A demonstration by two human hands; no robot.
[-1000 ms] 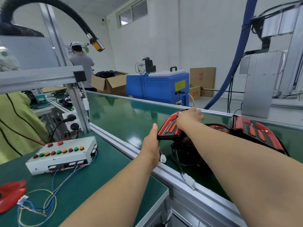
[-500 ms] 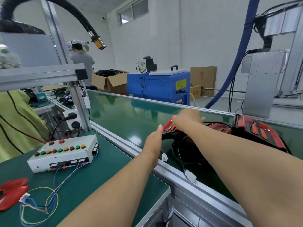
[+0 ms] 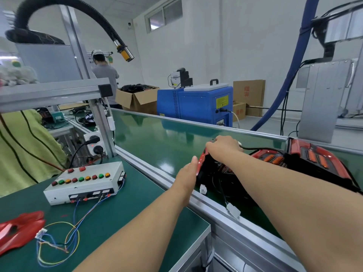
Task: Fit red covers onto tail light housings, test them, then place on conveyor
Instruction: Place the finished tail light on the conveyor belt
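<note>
A tail light (image 3: 214, 173) with a red cover and black housing stands tilted on its edge on the green conveyor belt (image 3: 157, 142). My right hand (image 3: 224, 147) grips its top edge. My left hand (image 3: 186, 173) holds its near left end, thumb up along the red cover. Its white connectors (image 3: 232, 210) trail over the belt's near rail. Two more covered tail lights (image 3: 316, 160) lie on the belt to the right. Loose red covers (image 3: 19, 230) rest on the bench at bottom left.
A white test box with coloured buttons (image 3: 84, 181) sits on the green bench, with loose wires (image 3: 59, 244) running from it. An aluminium frame post (image 3: 100, 122) stands at the bench corner. A blue machine (image 3: 196, 105) and cardboard boxes are beyond the belt. A person works far behind.
The tail light has been lowered and tipped from facing up to standing on edge on the belt. Both hands moved down and slightly right with it.
</note>
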